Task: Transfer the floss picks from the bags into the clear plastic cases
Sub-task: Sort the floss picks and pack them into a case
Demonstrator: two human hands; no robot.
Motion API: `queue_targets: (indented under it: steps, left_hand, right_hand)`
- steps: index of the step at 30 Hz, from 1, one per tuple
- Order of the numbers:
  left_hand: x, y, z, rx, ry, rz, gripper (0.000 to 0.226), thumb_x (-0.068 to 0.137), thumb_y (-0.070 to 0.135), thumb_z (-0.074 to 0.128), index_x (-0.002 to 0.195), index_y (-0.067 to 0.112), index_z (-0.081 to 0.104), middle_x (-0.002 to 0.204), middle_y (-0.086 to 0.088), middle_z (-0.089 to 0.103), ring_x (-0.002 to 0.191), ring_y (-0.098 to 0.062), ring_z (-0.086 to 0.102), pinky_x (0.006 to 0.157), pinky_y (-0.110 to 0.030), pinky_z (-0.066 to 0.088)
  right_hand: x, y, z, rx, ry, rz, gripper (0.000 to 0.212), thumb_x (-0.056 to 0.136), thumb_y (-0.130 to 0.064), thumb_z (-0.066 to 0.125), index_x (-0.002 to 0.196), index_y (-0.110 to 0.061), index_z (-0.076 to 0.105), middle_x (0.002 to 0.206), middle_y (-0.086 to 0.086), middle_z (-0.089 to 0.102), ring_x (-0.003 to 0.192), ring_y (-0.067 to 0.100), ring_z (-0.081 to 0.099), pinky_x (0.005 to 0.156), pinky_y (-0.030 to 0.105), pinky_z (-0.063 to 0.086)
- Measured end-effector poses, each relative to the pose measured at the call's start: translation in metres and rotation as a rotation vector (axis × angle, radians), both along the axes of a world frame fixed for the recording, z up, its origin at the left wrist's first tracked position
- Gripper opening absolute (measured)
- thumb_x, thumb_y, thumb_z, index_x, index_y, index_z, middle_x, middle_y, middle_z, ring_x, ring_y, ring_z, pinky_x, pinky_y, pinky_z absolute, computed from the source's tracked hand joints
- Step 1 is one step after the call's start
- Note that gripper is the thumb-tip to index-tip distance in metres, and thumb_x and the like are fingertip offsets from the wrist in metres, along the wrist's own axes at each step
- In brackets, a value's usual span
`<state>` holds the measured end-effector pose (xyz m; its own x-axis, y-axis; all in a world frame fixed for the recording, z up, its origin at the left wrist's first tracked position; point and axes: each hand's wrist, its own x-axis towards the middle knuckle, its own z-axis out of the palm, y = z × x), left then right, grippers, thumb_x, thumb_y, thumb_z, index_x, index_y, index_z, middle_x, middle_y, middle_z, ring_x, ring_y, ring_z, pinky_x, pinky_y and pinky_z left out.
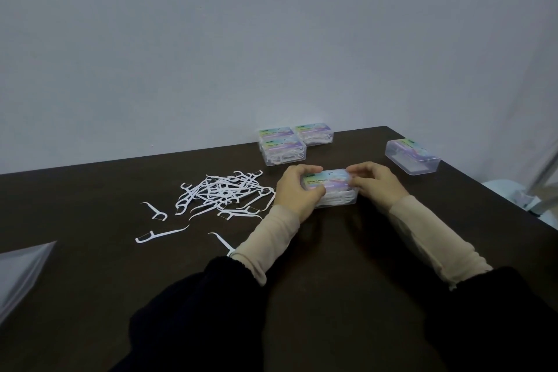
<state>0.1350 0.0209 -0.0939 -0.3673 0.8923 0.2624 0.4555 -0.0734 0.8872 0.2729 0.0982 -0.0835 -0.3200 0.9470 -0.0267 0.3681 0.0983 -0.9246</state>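
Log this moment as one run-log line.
left hand: grips filled clear case | right hand: grips same case | loose floss picks: piled left of case | empty case: far right

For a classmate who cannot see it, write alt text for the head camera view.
Both hands, left and right, grip a clear floss pick case on a dark table. Loose white floss picks lie to its left; three filled cases and an empty-looking one sit behind.

Loose floss picks [223, 193] lie left of the held case [332, 190], three filled cases [285, 145] behind it.
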Motion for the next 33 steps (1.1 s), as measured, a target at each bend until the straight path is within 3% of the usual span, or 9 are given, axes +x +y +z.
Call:
queue_targets:
  steps: [3, 6, 8, 10, 15, 19, 23, 27, 33]
  left_hand:
    - [0.001, 0.001, -0.001, 0.018, 0.103, -0.02, 0.031, 0.082, -0.001, 0.058, 0.11, 0.01, 0.063, 0.122, -0.007, 0.055, 0.115, -0.016, 0.05, 0.089, -0.008, 0.029]
    - [0.001, 0.003, -0.003, 0.037, 0.191, -0.036, 0.025, 0.084, 0.001, 0.059, 0.108, 0.006, 0.062, 0.124, -0.011, 0.054, 0.12, -0.019, 0.047, 0.088, -0.007, 0.024]
    - [0.002, 0.003, -0.004, 0.058, 0.218, -0.038, 0.023, 0.084, 0.002, 0.06, 0.107, 0.004, 0.062, 0.124, -0.013, 0.054, 0.121, -0.021, 0.046, 0.086, -0.007, 0.024]
    - [0.001, 0.004, -0.004, 0.096, 0.202, -0.009, 0.023, 0.084, 0.002, 0.062, 0.106, 0.002, 0.062, 0.122, -0.013, 0.056, 0.118, -0.02, 0.049, 0.086, -0.008, 0.025]
    - [-0.008, 0.007, 0.002, 0.184, 0.17, 0.075, 0.022, 0.083, -0.004, 0.056, 0.103, 0.004, 0.062, 0.111, -0.01, 0.062, 0.099, -0.007, 0.049, 0.08, 0.002, 0.029]
    - [-0.011, 0.008, 0.003, 0.226, 0.216, 0.104, 0.031, 0.077, -0.011, 0.051, 0.1, 0.006, 0.063, 0.108, -0.01, 0.062, 0.101, -0.01, 0.052, 0.082, 0.006, 0.026]
    - [-0.017, 0.008, 0.008, 0.287, 0.222, 0.135, 0.033, 0.074, -0.014, 0.048, 0.096, 0.005, 0.064, 0.105, -0.01, 0.063, 0.098, -0.01, 0.053, 0.084, 0.002, 0.029]
    - [-0.027, 0.009, 0.016, 0.325, 0.154, 0.196, 0.034, 0.072, -0.014, 0.046, 0.093, 0.006, 0.065, 0.098, -0.007, 0.064, 0.092, -0.012, 0.055, 0.079, -0.005, 0.036]
    - [-0.043, 0.014, 0.019, 0.316, 0.076, 0.277, 0.036, 0.072, -0.014, 0.046, 0.09, 0.011, 0.064, 0.102, -0.008, 0.064, 0.095, -0.011, 0.054, 0.08, 0.0, 0.033]
  right_hand:
    - [-0.001, -0.004, 0.001, 0.078, -0.049, 0.019, 0.028, 0.09, -0.006, 0.054, 0.117, -0.013, 0.054, 0.123, 0.007, 0.055, 0.115, 0.019, 0.052, 0.096, 0.03, 0.045]
    - [-0.001, -0.015, 0.0, 0.447, -0.245, 0.009, 0.025, 0.091, -0.008, 0.052, 0.115, -0.013, 0.055, 0.121, 0.005, 0.051, 0.112, 0.017, 0.052, 0.089, 0.022, 0.041]
    - [-0.003, -0.025, -0.001, 0.653, -0.316, 0.077, 0.022, 0.092, -0.011, 0.051, 0.113, -0.014, 0.057, 0.12, 0.002, 0.05, 0.109, 0.016, 0.052, 0.092, 0.025, 0.042]
    - [-0.006, -0.033, -0.003, 0.732, -0.363, 0.175, 0.026, 0.093, -0.017, 0.05, 0.119, -0.017, 0.054, 0.122, 0.0, 0.052, 0.111, 0.015, 0.052, 0.099, 0.031, 0.04]
    - [-0.013, -0.036, -0.006, 0.846, -0.566, 0.164, 0.038, 0.096, -0.026, 0.043, 0.133, -0.018, 0.042, 0.133, -0.002, 0.047, 0.123, 0.012, 0.043, 0.108, 0.022, 0.023]
    - [-0.016, -0.026, -0.011, 0.84, -0.659, 0.134, 0.041, 0.097, -0.033, 0.039, 0.136, -0.019, 0.037, 0.138, 0.001, 0.039, 0.125, 0.018, 0.039, 0.103, 0.028, 0.034]
    - [-0.02, -0.008, -0.014, 0.787, -0.819, 0.053, 0.048, 0.097, -0.038, 0.034, 0.143, -0.025, 0.026, 0.143, 0.006, 0.031, 0.132, 0.024, 0.029, 0.112, 0.038, 0.022]
    - [-0.026, 0.01, -0.013, 0.748, -0.964, -0.051, 0.047, 0.097, -0.043, 0.03, 0.141, -0.027, 0.026, 0.143, 0.006, 0.03, 0.133, 0.026, 0.025, 0.107, 0.046, 0.022]
    - [-0.039, 0.036, -0.014, 0.665, -0.761, -0.016, 0.047, 0.094, -0.039, 0.042, 0.134, -0.015, 0.034, 0.139, 0.009, 0.037, 0.13, 0.026, 0.032, 0.108, 0.042, 0.03]
